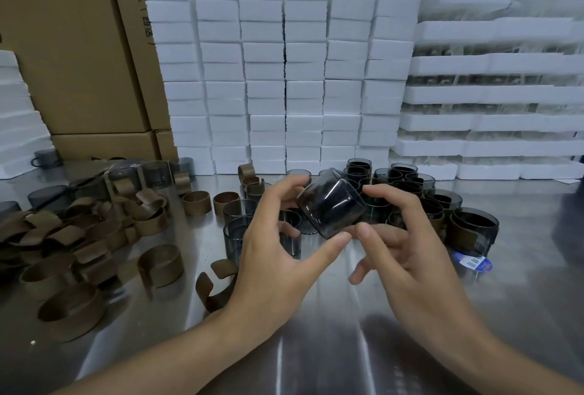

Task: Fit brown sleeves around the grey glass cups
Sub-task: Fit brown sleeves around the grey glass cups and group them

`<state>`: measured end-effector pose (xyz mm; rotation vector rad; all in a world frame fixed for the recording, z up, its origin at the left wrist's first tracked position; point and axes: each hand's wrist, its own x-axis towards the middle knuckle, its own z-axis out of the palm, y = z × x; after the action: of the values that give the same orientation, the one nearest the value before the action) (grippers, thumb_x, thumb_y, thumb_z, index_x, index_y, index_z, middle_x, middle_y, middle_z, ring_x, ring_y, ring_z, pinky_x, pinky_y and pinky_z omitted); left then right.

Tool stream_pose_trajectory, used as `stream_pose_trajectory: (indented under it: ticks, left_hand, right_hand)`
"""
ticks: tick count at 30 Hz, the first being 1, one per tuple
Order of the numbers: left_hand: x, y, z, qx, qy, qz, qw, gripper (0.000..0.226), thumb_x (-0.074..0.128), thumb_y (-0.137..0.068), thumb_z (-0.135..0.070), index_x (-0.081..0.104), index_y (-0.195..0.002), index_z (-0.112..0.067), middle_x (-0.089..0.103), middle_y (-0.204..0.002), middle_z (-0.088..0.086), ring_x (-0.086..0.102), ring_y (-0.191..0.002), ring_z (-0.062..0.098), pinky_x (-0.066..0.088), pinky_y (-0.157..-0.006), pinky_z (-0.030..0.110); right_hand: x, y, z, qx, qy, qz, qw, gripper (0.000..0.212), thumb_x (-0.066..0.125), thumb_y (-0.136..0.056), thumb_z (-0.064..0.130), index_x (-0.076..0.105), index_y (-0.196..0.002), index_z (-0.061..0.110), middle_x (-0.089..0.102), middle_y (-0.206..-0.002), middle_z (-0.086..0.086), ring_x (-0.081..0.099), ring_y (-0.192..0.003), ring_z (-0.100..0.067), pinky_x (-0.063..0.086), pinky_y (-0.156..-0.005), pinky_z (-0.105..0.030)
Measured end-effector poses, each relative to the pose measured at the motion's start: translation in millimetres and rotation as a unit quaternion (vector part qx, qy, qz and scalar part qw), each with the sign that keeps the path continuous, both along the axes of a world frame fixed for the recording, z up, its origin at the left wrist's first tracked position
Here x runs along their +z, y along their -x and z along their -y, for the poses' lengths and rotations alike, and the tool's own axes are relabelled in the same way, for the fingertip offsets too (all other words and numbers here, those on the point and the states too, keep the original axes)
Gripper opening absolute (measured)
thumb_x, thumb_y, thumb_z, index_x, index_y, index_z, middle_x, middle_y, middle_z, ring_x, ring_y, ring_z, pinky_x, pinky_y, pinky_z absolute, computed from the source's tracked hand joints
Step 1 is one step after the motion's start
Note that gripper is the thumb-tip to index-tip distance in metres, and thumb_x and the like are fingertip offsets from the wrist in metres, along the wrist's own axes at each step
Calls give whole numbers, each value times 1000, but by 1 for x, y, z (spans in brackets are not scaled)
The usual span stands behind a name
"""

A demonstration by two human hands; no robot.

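steel table [331, 347] | brown sleeves [72, 236] | grey cups [442, 202] | foam blocks [284, 94]

one wide-angle view from the person's head looks forward and down across the steel table [316, 347], close over the left hand [275, 255] and right hand [407, 255], facing stacked white foam boxes [303, 78] behind.

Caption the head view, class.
Left hand and right hand hold a tilted grey glass cup over a steel table.
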<state>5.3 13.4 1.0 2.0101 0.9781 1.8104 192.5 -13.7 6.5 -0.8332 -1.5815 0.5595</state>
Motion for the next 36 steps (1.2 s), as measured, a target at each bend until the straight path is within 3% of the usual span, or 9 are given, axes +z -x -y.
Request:
stream_pose_trajectory:
  ticks: [2, 5, 10, 13, 18, 26, 31, 36]
  left_hand:
    - [1, 0, 0, 5, -2, 8, 1000, 72, 91, -83, -43, 52, -143, -45, 65, -140, -15, 60, -134, 18, 49, -89, 16]
    - [1, 0, 0, 17, -1, 7, 1000, 71, 91, -82, -44, 52, -141, -45, 65, -137, -16, 60, -133, 16, 48, -89, 16]
    - [3, -1, -1, 35, -1, 17, 999, 67, 91, -78, -47, 53, -134, -48, 66, -132, -20, 61, -129, 12, 50, -85, 21]
    - [3, 0, -1, 39, 0, 16, 999, 67, 90, -78, -47, 53, -134, -49, 65, -132, -20, 61, -129, 13, 50, -84, 26]
    - [6, 0, 1, 49, -11, 14, 999, 71, 92, -77, -44, 51, -134, -52, 63, -133, -16, 60, -130, 17, 46, -88, 15]
    - [9, 1, 5, 53, -16, 2, 998, 70, 92, -78, -38, 52, -133, -51, 63, -132, -12, 60, -129, 20, 47, -90, 16]
    - [10, 2, 6, 56, -17, -11, 998, 70, 91, -79, -40, 54, -138, -44, 61, -131, -15, 59, -129, 17, 46, -91, 14]
    - [10, 3, 5, 48, -6, -26, 998, 74, 86, -85, -45, 56, -152, -40, 55, -133, -18, 58, -132, 21, 50, -93, 18]
  right_hand:
    - [-1, -1, 0, -24, -16, 31, 999, 43, 62, -100, 44, 51, -137, 63, 81, -99, 11, 78, -63, -20, 53, -56, -23]
    - [-3, -3, 2, -55, -47, 114, 991, 58, 66, -103, 36, 43, -147, 66, 78, -106, 25, 76, -61, -9, 52, -58, -12]
    - [-2, -5, 3, -92, -81, 180, 976, 73, 66, -105, 28, 33, -158, 65, 70, -120, 32, 75, -64, -6, 59, -60, -27]
    - [0, -3, 6, -103, -84, 223, 966, 77, 63, -100, 32, 28, -159, 67, 69, -116, 36, 74, -68, -1, 56, -61, -24]
    - [-2, -5, 6, -93, -47, 230, 968, 82, 64, -99, 35, 20, -160, 68, 73, -109, 35, 74, -67, -6, 56, -65, -32]
    - [-9, -6, 4, -81, -32, 239, 967, 79, 60, -99, 44, 18, -163, 65, 72, -108, 35, 74, -69, -4, 50, -63, -29]
    - [-13, -8, 1, -73, -28, 248, 965, 89, 70, -102, 29, 17, -164, 63, 72, -108, 35, 74, -71, -2, 49, -63, -29]
    - [-13, -9, 0, -62, -23, 237, 969, 89, 69, -101, 31, 16, -163, 66, 73, -109, 33, 75, -68, -4, 56, -66, -36]
